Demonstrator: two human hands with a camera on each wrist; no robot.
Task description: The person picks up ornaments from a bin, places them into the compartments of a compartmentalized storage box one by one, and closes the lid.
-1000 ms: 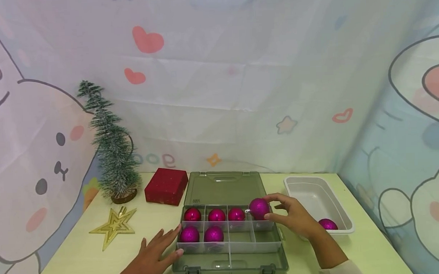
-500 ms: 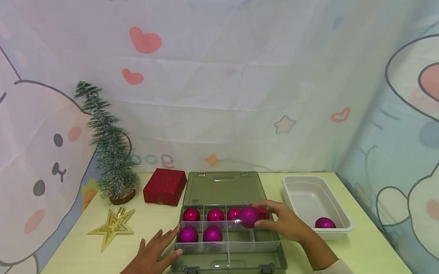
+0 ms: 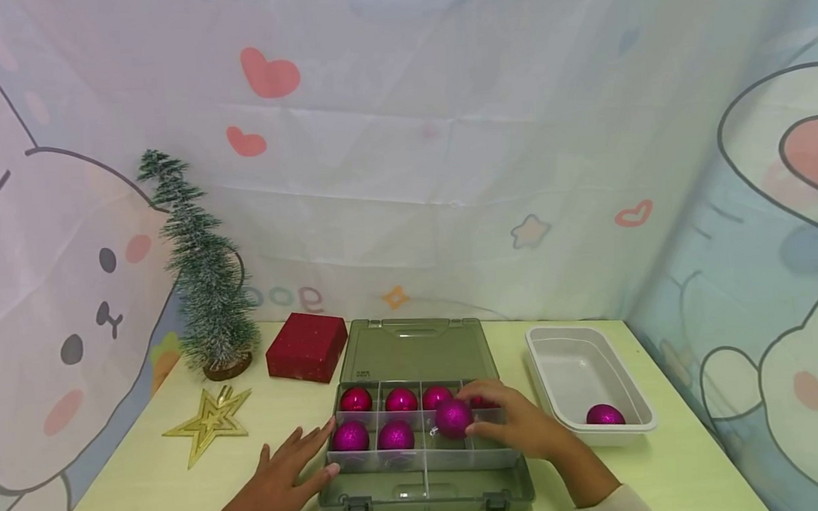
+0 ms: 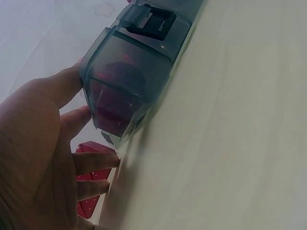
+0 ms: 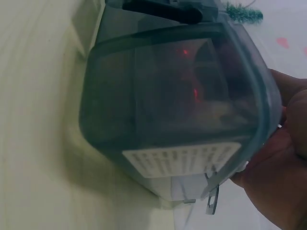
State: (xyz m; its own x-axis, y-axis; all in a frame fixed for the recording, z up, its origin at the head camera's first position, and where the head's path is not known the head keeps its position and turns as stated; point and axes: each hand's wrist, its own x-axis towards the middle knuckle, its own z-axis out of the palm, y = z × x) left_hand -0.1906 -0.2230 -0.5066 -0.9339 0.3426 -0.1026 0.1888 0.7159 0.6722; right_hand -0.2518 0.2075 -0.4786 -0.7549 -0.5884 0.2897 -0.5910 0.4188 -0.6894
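A green-grey divided storage box (image 3: pixel 471 484) stands with its lid (image 3: pixel 417 349) tipped back. Shiny magenta Christmas balls (image 3: pixel 401 399) sit in its back row, the rightmost mostly hidden by my right hand. Two glittery balls (image 3: pixel 351 436) fill the left compartments of the middle row. My right hand (image 3: pixel 523 426) pinches another glittery magenta Christmas ball (image 3: pixel 453 418) between thumb and fingers, over the third compartment of that row. With fingers spread and fairly straight, my left hand (image 3: pixel 275 478) touches the box's left side; the left wrist view shows thumb and forefinger at the wall.
At right stands a white plastic tub (image 3: pixel 575 359) with one glittery ball (image 3: pixel 605 414) in it. A gold star (image 3: pixel 212 424), a small artificial tree (image 3: pixel 210 292) and a dark red box (image 3: pixel 307 346) are on the left. A printed cloth (image 3: pixel 406 165) hangs behind the table.
My right hand has carried the glittery ball left and toward me, from over the back row's right end to the middle row. The left hand stays in place.
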